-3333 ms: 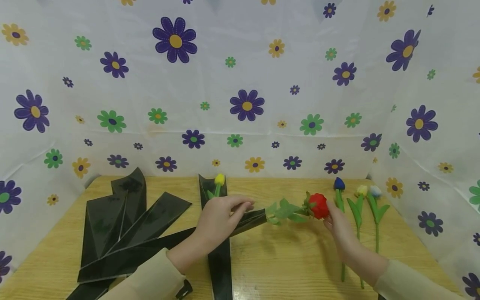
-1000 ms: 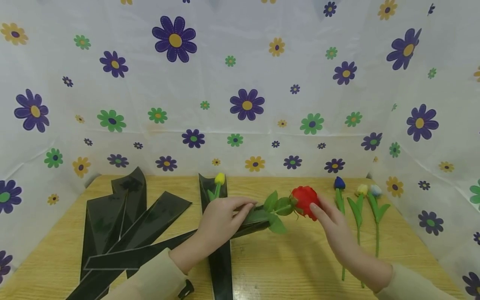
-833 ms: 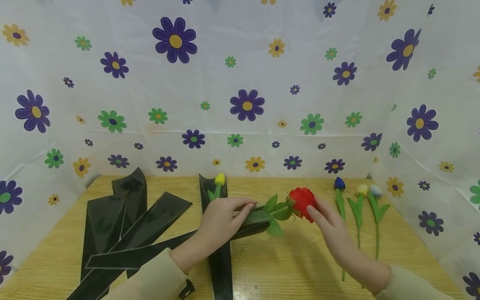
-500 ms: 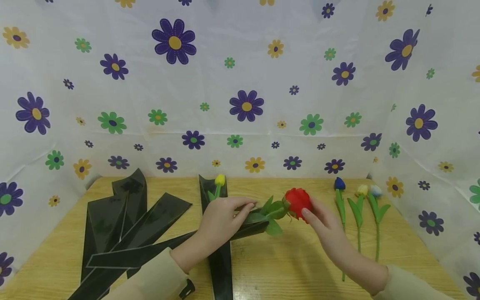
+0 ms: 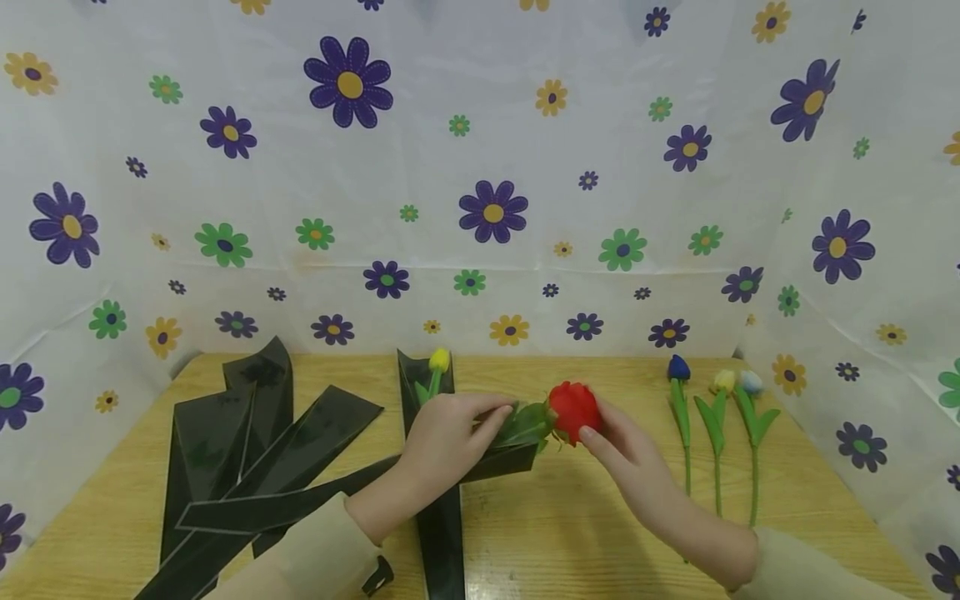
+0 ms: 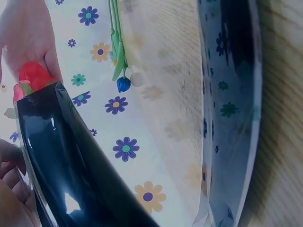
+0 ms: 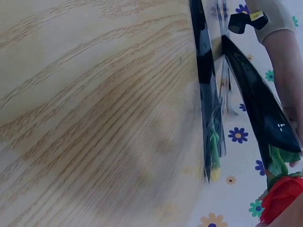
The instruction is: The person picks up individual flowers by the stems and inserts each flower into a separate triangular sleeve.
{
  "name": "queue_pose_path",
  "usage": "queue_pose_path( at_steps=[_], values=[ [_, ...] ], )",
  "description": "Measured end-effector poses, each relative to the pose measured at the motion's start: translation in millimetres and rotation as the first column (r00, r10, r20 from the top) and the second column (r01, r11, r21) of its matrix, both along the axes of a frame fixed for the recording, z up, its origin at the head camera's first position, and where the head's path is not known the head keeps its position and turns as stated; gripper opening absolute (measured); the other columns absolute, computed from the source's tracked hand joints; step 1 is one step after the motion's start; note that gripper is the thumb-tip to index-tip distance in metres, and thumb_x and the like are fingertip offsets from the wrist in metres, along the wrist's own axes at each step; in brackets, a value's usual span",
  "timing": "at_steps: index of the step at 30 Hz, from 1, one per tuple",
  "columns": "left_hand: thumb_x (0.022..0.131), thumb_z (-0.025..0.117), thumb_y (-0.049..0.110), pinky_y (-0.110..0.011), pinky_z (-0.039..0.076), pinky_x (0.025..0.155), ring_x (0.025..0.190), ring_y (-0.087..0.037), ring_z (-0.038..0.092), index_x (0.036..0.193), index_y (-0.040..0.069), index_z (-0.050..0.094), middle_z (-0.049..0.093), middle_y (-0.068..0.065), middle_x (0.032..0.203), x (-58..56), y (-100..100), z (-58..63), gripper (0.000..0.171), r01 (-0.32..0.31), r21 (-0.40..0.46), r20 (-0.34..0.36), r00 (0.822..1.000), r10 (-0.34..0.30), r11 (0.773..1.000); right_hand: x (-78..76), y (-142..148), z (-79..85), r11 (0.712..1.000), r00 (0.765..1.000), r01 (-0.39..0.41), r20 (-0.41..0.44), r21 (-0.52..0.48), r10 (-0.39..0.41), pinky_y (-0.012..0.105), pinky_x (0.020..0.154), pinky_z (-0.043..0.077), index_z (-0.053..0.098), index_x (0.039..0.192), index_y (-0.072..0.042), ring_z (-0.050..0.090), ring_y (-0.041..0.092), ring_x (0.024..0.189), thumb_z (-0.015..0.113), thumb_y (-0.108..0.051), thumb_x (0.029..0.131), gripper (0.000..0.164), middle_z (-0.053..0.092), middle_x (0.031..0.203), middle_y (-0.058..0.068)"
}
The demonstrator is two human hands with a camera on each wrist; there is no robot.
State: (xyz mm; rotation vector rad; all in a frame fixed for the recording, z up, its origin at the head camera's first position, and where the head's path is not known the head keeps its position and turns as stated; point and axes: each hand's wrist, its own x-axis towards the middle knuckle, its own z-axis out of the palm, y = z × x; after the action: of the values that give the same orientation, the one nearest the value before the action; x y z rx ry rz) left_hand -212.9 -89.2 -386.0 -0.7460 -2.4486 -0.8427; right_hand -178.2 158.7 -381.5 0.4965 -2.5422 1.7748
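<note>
My left hand [image 5: 444, 442] pinches the upper edge of a narrow black flower sleeve [image 5: 501, 467], whose open mouth points right. A red rose [image 5: 574, 413] lies with its stem inside this sleeve, and its green leaves [image 5: 527, 423] show at the mouth. My right hand [image 5: 637, 467] holds the bloom from the right, thumb on the near side and fingers behind. In the left wrist view the glossy sleeve [image 6: 61, 156] partly covers the bloom [image 6: 34, 75]. From the right wrist, the rose [image 7: 283, 199] sits just outside the sleeve's mouth.
Several black sleeves [image 5: 206, 442] overlap on the left of the wooden table [image 5: 540, 533]. A yellow tulip [image 5: 439, 360] lies in another sleeve [image 5: 442, 542] under my left arm. Blue [image 5: 678, 367], cream [image 5: 723, 381] and pale blue [image 5: 750, 382] tulips lie at right. Flower-printed cloth [image 5: 420, 150] surrounds the table.
My right hand has moved the rose left, so its stem and most of its leaves have gone into the sleeve. The left hand has stayed nearly still, holding the sleeve.
</note>
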Motion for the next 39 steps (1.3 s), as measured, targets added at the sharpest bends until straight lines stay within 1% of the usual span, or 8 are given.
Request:
queue_pose_path(
  at_steps=[5, 7, 10, 13, 21, 29, 32, 39],
  values=[
    [0.100, 0.075, 0.016, -0.015, 0.046, 0.055, 0.058, -0.004, 0.062, 0.111, 0.012, 0.084, 0.084, -0.003, 0.097, -0.1, 2, 2.1, 0.015, 0.000, 0.005, 0.014, 1.000, 0.000, 1.000, 0.7, -5, 0.2, 0.999, 0.999, -0.042, -0.001, -0.008, 0.042, 0.046, 0.113, 0.053, 0.038, 0.159, 0.008, 0.051, 0.047, 0.147, 0.052, -0.017, 0.112, 0.056, 0.046, 0.162, 0.029],
    [0.100, 0.075, 0.016, -0.015, 0.045, 0.054, 0.060, -0.005, 0.065, 0.112, 0.012, 0.084, 0.084, -0.004, 0.099, 0.0, 2, 2.3, 0.015, 0.003, 0.009, 0.019, 1.000, -0.003, 1.000, 1.4, -7, 0.2, 0.999, 0.999, -0.054, -0.002, -0.002, 0.054, 0.046, 0.113, 0.053, 0.039, 0.160, 0.006, 0.049, 0.047, 0.149, 0.053, -0.019, 0.111, 0.056, 0.046, 0.162, 0.028],
    [0.100, 0.076, 0.016, -0.014, 0.050, 0.058, 0.070, -0.010, 0.074, 0.113, 0.011, 0.084, 0.084, -0.004, 0.101, 0.1, 4, 2.4, 0.016, 0.003, 0.009, 0.014, 1.000, -0.003, 1.000, 2.4, -10, -1.2, 0.998, 0.998, -0.063, -0.015, 0.025, 0.064, 0.047, 0.113, 0.053, 0.040, 0.160, 0.003, 0.046, 0.047, 0.150, 0.055, -0.021, 0.111, 0.057, 0.046, 0.163, 0.025],
    [0.099, 0.077, 0.016, -0.015, 0.055, 0.062, 0.078, -0.014, 0.079, 0.113, 0.010, 0.084, 0.084, -0.005, 0.103, 0.3, 5, 2.5, 0.017, 0.002, 0.014, 0.007, 1.000, -0.002, 1.000, 3.2, -12, -3.3, 0.996, 0.997, -0.073, -0.032, 0.045, 0.075, 0.052, 0.114, 0.051, 0.041, 0.160, 0.002, 0.045, 0.048, 0.151, 0.056, -0.021, 0.110, 0.057, 0.046, 0.164, 0.024],
    [0.098, 0.078, 0.017, -0.024, 0.064, 0.072, 0.086, -0.017, 0.082, 0.114, 0.010, 0.084, 0.084, -0.005, 0.105, 0.6, 6, 3.0, 0.018, 0.000, 0.011, -0.004, 1.000, 0.000, 1.000, 2.4, -16, -6.5, 0.994, 0.995, -0.094, -0.026, 0.063, 0.096, 0.060, 0.118, 0.045, 0.039, 0.161, 0.002, 0.042, 0.048, 0.153, 0.056, -0.024, 0.111, 0.059, 0.042, 0.166, 0.024],
    [0.098, 0.078, 0.017, -0.027, 0.065, 0.074, 0.087, -0.018, 0.082, 0.112, 0.009, 0.084, 0.084, -0.005, 0.104, -0.6, 7, 5.0, 0.017, -0.008, 0.003, -0.007, 1.000, 0.008, 1.000, 5.4, -22, -11.4, 0.991, 0.989, -0.103, -0.101, 0.083, 0.112, 0.068, 0.119, 0.039, 0.043, 0.160, 0.000, 0.044, 0.048, 0.151, 0.059, -0.022, 0.110, 0.057, 0.047, 0.164, 0.021],
    [0.099, 0.077, 0.019, -0.030, 0.066, 0.076, 0.090, -0.019, 0.082, 0.113, 0.010, 0.084, 0.084, -0.006, 0.105, -0.4, 8, 6.0, 0.018, -0.013, -0.003, 0.002, 1.000, 0.013, 1.000, 7.1, -24, -11.4, 0.988, 0.984, -0.107, -0.127, 0.112, 0.121, 0.068, 0.118, 0.039, 0.042, 0.161, -0.001, 0.046, 0.048, 0.151, 0.060, -0.022, 0.109, 0.058, 0.047, 0.164, 0.021],
    [0.101, 0.075, 0.023, -0.034, 0.067, 0.080, 0.094, -0.020, 0.082, 0.115, 0.012, 0.084, 0.084, -0.005, 0.107, 0.7, 11, 9.0, 0.020, -0.018, -0.016, 0.042, 0.999, 0.019, 1.000, 8.5, -28, -11.6, 0.979, 0.987, -0.097, -0.110, 0.179, 0.118, 0.070, 0.120, 0.038, 0.038, 0.164, -0.003, 0.043, 0.047, 0.152, 0.060, -0.027, 0.109, 0.064, 0.044, 0.166, 0.020]
  ],
)
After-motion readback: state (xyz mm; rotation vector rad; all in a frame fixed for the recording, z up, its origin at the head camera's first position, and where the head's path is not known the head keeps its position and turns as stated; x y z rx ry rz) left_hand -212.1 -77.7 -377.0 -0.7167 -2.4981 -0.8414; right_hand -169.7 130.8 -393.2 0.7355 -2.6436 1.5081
